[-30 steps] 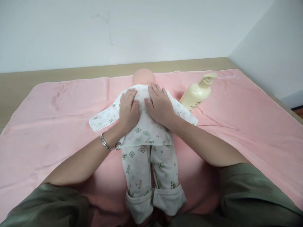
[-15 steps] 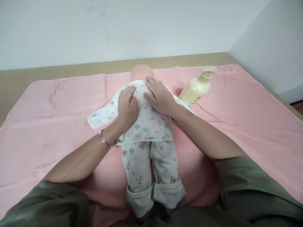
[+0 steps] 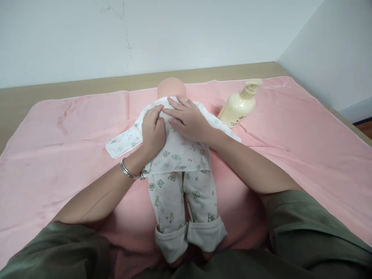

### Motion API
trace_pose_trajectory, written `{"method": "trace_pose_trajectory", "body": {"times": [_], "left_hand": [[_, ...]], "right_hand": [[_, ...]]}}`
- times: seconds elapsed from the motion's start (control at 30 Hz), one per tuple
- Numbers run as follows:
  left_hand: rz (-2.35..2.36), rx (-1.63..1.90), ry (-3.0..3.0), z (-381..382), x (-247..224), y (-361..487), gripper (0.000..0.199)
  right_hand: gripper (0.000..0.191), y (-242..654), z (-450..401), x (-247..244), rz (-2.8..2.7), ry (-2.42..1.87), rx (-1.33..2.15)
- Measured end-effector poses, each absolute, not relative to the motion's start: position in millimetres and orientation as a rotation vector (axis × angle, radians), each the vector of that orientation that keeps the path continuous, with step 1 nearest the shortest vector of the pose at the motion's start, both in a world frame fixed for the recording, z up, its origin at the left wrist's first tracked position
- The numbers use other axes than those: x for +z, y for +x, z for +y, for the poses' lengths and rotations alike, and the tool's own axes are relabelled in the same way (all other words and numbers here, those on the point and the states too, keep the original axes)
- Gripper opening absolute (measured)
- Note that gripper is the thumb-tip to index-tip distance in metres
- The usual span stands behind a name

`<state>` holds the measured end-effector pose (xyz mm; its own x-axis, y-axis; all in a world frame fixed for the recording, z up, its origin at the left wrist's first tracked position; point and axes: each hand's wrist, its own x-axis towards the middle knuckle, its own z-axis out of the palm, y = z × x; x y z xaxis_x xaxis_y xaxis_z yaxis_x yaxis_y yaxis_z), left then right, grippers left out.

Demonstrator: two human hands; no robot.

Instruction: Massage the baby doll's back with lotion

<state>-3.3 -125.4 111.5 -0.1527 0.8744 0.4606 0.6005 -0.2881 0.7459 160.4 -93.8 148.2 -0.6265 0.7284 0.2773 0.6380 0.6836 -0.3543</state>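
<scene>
A doll [image 3: 171, 88] lies face down, its bald head away from me, in a white top [image 3: 186, 157] and white trousers [image 3: 170, 201] printed with small green animals, the cuffs turned up. My left hand [image 3: 153, 130] rests on the left of the doll's upper back, palm down, fingers stretched forward. On the right of the upper back lies my right hand [image 3: 190, 121], its fingers spread and pointing up and left, close to the left thumb. Neither hand holds anything.
A pink cloth [image 3: 69, 155] covers most of the wooden surface [image 3: 116, 83] under the doll. To the right of the doll, a cream pump bottle [image 3: 238, 106] lies tilted on the cloth. White walls stand behind and at the right.
My right hand has slid left across the doll's upper back towards my left hand, and its fingers have spread. The whole view has shifted slightly. My left hand stays on the back.
</scene>
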Motion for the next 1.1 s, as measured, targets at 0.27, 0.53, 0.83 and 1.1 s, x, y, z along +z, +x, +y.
{"method": "trace_pose_trajectory", "body": {"times": [0.27, 0.53, 0.83, 1.1], "left_hand": [[1.702, 1.399, 1.772, -126.0, 113.7, -2.3, 0.044], [1.680, 1.429, 1.796, -124.9, 110.7, -2.8, 0.044], [1.701, 1.380, 1.819, -125.3, 113.8, -2.2, 0.044], [1.693, 1.425, 1.808, -126.4, 112.2, -1.9, 0.040]], "right_hand": [[0.054, 155.1, -105.1, 151.1, -2.410, -1.297, 0.225], [0.057, 139.5, -147.3, 148.1, -2.527, -1.080, 0.160], [0.058, 166.2, -83.6, 144.9, -2.479, -1.146, 0.286], [0.059, 139.4, -162.9, 147.0, -2.450, -1.180, 0.112]]}}
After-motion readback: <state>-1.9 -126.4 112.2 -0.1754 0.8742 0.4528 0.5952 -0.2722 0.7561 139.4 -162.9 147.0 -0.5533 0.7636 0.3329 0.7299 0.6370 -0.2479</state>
